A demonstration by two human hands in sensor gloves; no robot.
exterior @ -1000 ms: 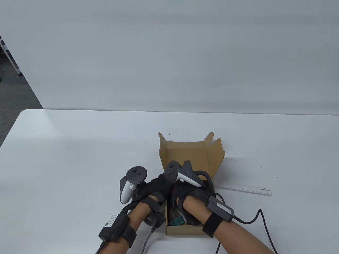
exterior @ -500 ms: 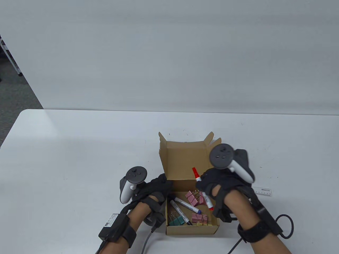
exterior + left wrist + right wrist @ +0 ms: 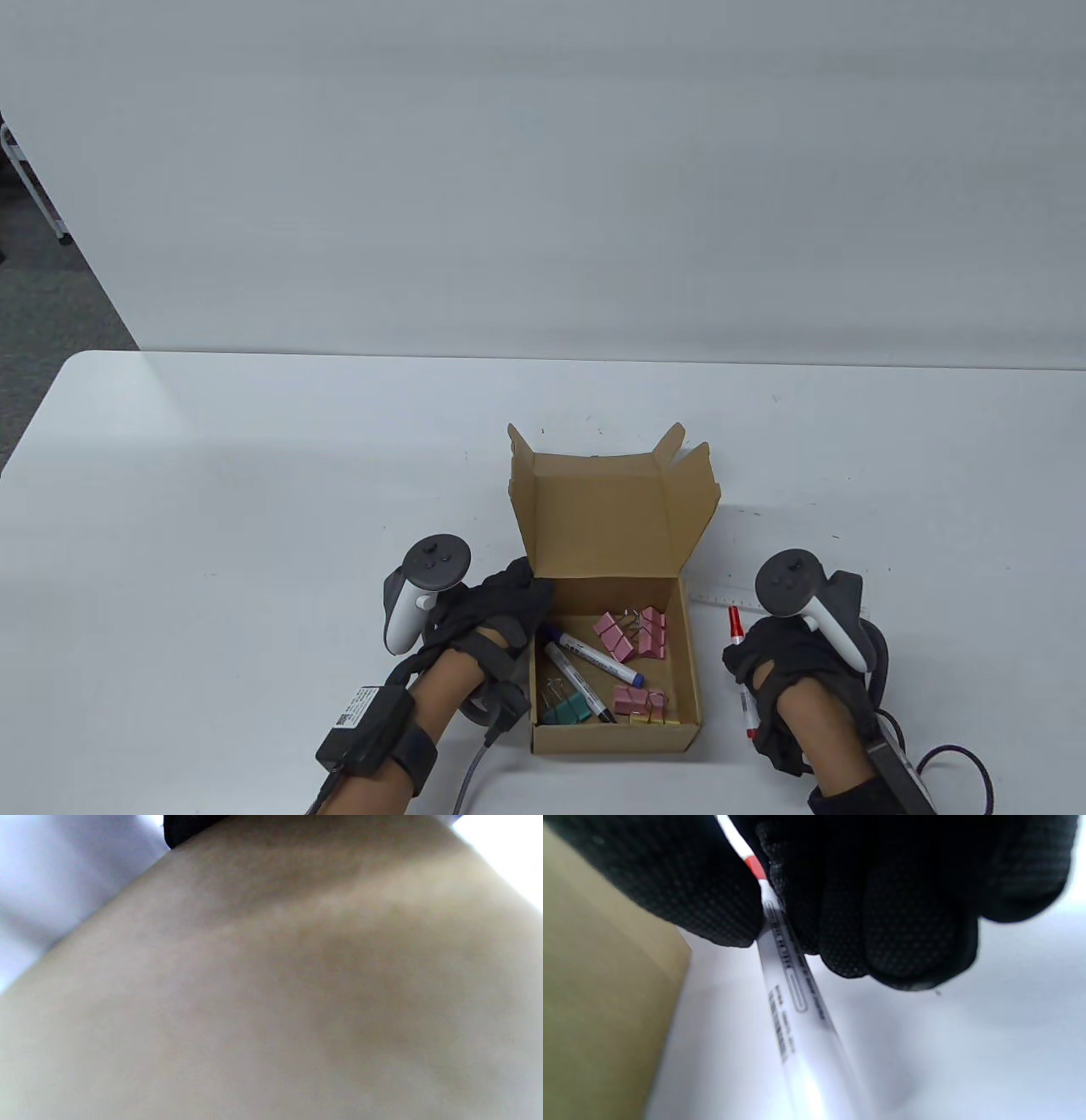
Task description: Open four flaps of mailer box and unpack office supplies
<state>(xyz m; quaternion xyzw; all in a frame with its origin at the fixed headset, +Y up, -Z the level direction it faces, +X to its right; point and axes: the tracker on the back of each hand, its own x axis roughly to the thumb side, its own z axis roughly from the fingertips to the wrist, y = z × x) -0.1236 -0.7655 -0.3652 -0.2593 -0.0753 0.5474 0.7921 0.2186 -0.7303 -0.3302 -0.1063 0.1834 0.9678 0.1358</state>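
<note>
Table view shows my right hand point(image 3: 785, 671) gripping a white marker with a red cap point(image 3: 736, 624), just right of the open brown cardboard mailer box point(image 3: 615, 737) on the white surface point(image 3: 254, 475). My left hand point(image 3: 488, 607) rests against the box's left wall; I cannot tell its grip. Between my hands, the box holds pink binder clips point(image 3: 632, 632), green binder clips point(image 3: 570, 709) and a blue-capped marker point(image 3: 594, 658). A clear ruler point(image 3: 717, 594) lies just beyond my right hand.
</note>
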